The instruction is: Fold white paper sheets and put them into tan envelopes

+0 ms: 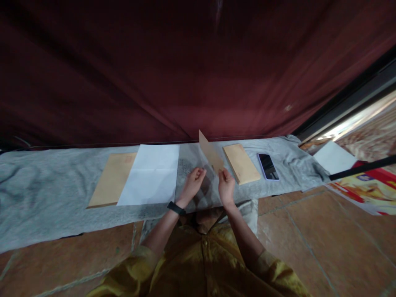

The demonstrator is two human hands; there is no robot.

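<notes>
A brown paper envelope (209,152) stands tilted above the grey cloth, its lower end pinched in my right hand (226,184). My left hand (194,181), with a dark band on its wrist, is just left of the envelope. Its fingers are drawn together, and whatever they may hold is hidden. Right of my right hand lies a stack of brown envelopes (242,163). On the left, a white sheet of paper (150,175) with a crease across it partly covers a larger brown envelope (109,179).
The grey cloth (49,194) covers a long, narrow surface in front of me. A phone (268,167) lies right of the envelope stack. Behind hangs a dark red curtain (185,74). A red and yellow printed box (368,187) is at the far right, above the tiled floor (297,231).
</notes>
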